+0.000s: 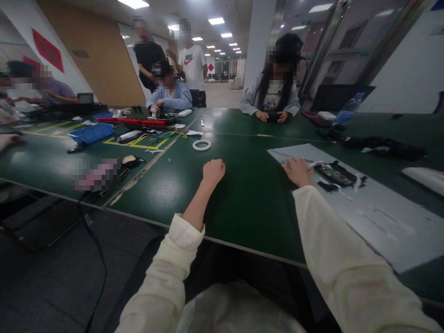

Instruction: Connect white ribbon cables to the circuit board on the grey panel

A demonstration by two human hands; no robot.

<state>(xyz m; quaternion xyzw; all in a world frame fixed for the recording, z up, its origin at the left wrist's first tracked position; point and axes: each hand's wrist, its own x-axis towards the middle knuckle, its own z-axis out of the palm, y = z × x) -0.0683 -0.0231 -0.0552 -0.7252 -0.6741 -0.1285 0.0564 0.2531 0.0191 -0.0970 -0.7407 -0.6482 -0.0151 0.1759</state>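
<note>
My left hand [213, 172] is closed in a fist above the green table [249, 203], near a white ring-shaped roll of tape [201, 145]; nothing shows sticking out of it. At the upper left of a light grey board [385, 210] is my right hand [299, 172], its thumb and fingertips drawn together around a small greyish bit too unclear to name. Just right of that hand lies an opened dark electronic device [336, 174] with inner parts exposed. Small black pieces [329, 187] and white strips lie about it on the board.
Beyond the tape lies a small wrench [202, 123]. A blue bin [90, 134], cables [163, 135] and a pouch [99, 175] are on the left. At right stand a water bottle [348, 108] and a black cloth-like bundle [385, 147]. Several people sit or stand around the tables.
</note>
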